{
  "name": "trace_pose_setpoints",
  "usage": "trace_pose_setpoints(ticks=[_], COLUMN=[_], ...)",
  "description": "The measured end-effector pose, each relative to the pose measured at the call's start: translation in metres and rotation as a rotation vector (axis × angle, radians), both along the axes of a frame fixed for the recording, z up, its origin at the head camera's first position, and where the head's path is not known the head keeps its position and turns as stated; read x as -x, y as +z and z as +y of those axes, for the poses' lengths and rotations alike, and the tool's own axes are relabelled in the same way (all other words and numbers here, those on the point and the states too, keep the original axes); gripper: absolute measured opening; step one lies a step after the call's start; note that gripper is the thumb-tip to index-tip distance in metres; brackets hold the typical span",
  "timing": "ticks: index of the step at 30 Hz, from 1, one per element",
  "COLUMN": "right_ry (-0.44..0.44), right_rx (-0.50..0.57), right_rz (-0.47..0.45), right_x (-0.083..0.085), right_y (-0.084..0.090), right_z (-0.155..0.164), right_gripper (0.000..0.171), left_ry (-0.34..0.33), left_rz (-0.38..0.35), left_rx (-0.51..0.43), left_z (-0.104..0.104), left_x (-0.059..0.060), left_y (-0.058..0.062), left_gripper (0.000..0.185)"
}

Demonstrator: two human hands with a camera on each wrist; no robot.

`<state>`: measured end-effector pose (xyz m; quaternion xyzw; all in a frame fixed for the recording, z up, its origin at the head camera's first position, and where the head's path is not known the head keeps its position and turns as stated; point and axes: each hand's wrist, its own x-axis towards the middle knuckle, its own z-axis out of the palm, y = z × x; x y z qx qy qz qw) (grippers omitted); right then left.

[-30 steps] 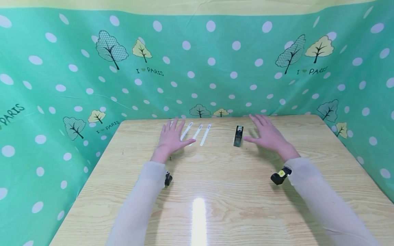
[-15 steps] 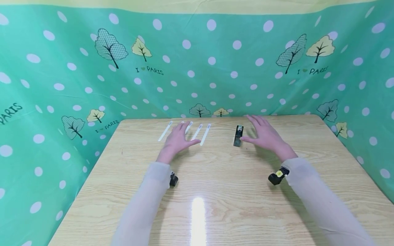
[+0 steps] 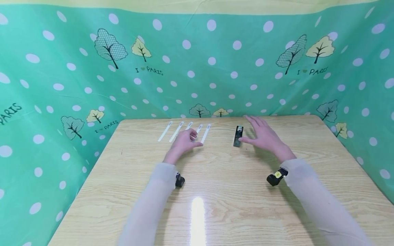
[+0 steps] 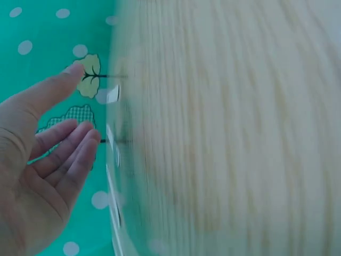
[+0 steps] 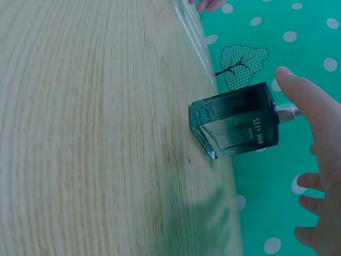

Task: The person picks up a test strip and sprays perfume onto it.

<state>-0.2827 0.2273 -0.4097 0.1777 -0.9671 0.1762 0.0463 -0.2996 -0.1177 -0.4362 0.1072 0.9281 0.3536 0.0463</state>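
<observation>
Several white paper strips (image 3: 205,133) lie side by side near the far edge of the wooden table (image 3: 234,198). My left hand (image 3: 184,141) hovers over the middle strips with its fingers loosely bent, holding nothing; in the blurred left wrist view the left hand (image 4: 48,160) shows an open palm. A dark green glass perfume bottle (image 3: 238,136) lies flat to the right of the strips. My right hand (image 3: 263,136) is spread flat beside it. In the right wrist view the thumb (image 5: 301,96) is right at the sprayer neck of the bottle (image 5: 237,128).
A green cloth (image 3: 197,68) with white dots and trees walls the table at the back and both sides. A small black camera sits on each wrist (image 3: 275,177). A light glare (image 3: 198,215) shows on the near wood.
My left hand has slid to the right across the strips, uncovering two on the left, and its fingers have bent slightly. My right hand has edged left toward the bottle.
</observation>
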Motion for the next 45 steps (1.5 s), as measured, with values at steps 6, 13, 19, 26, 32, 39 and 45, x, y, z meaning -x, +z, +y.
trace_pose_setpoints(ticks=[6,13,19,26,32,39,45], right_ry=[0.001,-0.004,-0.01,-0.023,-0.014,-0.022,-0.017], right_rx=[0.007,0.031,0.046,0.069,0.07,0.092,0.114], right_rz=[-0.003,0.008,0.007,-0.001,0.003,-0.01,-0.027], right_x=[-0.001,-0.002,-0.004,-0.007,-0.008,-0.006,-0.008], right_y=[0.001,-0.001,-0.001,-0.002,-0.002,-0.001,-0.007], right_z=[-0.001,-0.001,-0.003,-0.005,-0.007,-0.01,-0.013], right_gripper=[0.105,0.105,0.105,0.104,0.103,0.104,0.106], left_ry=[0.027,0.118,0.177,0.207,0.227,0.218,0.235], left_rz=[-0.063,-0.098,-0.116,-0.086,-0.079,-0.037,-0.068], left_rx=[-0.06,-0.103,-0.115,-0.057,0.007,0.116,0.098], left_z=[0.007,0.009,0.012,0.016,0.022,0.03,0.032], left_x=[0.0,0.001,0.003,0.005,0.006,0.008,0.003], left_y=[-0.004,-0.009,-0.011,-0.012,-0.007,0.001,-0.002], left_gripper=[0.045,0.038,0.036,0.027,0.019,0.013,0.017])
